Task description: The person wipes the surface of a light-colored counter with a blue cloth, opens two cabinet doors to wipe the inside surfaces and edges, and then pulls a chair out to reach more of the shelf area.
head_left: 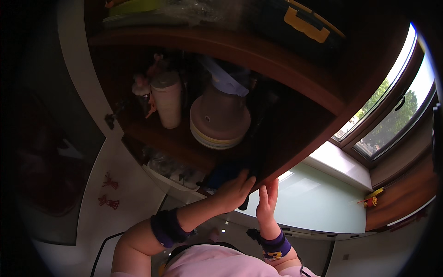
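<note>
My left hand [233, 193] reaches to the front edge of the wooden cabinet's lower part, fingers stretched out and partly apart. Just beyond its fingertips lies a dark blue item [226, 173], too shadowed to name. A black piece [244, 203] shows below that hand; what it belongs to is unclear. My right hand [266, 203] is raised with straight fingers beside the outer face of the cabinet's right side panel [295, 159]. Its fingertips are at the panel's lower edge, and nothing shows in it. Both forearms wear dark purple bands.
On the shelf above stand a pale lidded tumbler [167, 99], a brownish round-based container [220, 115] and a small pink figure [142, 85]. A white tray [173, 181] with clear plastic items sits lower left. A dark case with a yellow latch [306, 25] is overhead. Windows [387, 111] are at right.
</note>
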The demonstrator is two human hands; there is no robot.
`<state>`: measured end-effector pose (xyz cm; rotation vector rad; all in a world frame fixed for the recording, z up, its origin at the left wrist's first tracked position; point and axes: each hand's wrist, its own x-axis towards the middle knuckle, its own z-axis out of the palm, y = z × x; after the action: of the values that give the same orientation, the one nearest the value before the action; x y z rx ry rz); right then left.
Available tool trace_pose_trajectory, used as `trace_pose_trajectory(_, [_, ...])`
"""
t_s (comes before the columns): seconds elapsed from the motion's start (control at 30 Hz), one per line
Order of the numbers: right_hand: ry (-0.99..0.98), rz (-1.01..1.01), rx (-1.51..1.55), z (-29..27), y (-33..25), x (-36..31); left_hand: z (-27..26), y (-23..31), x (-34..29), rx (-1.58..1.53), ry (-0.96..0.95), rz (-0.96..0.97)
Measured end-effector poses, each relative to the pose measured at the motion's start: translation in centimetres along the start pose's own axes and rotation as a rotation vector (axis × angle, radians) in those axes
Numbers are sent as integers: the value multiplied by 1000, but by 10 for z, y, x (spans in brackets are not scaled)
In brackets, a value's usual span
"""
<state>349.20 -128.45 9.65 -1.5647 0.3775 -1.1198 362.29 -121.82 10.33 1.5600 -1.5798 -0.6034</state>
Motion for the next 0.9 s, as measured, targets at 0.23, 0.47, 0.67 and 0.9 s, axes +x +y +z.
trace_pose_trajectory(0.23, [33,-43,-182,12,7,0,-22,-23,88,-177,-7,141])
trace_pose_trajectory(0.47, [78,-74,-212,0,18,1,19,-23,66,-64,197,109])
trace_pose_trajectory(0.67, [102,18,-336,1,17,-8,20,24,-18,-489,280,86])
trace_pose_trajectory(0.9, [98,-9,49,-3,27,-1,-40,70,53,-423,241,384])
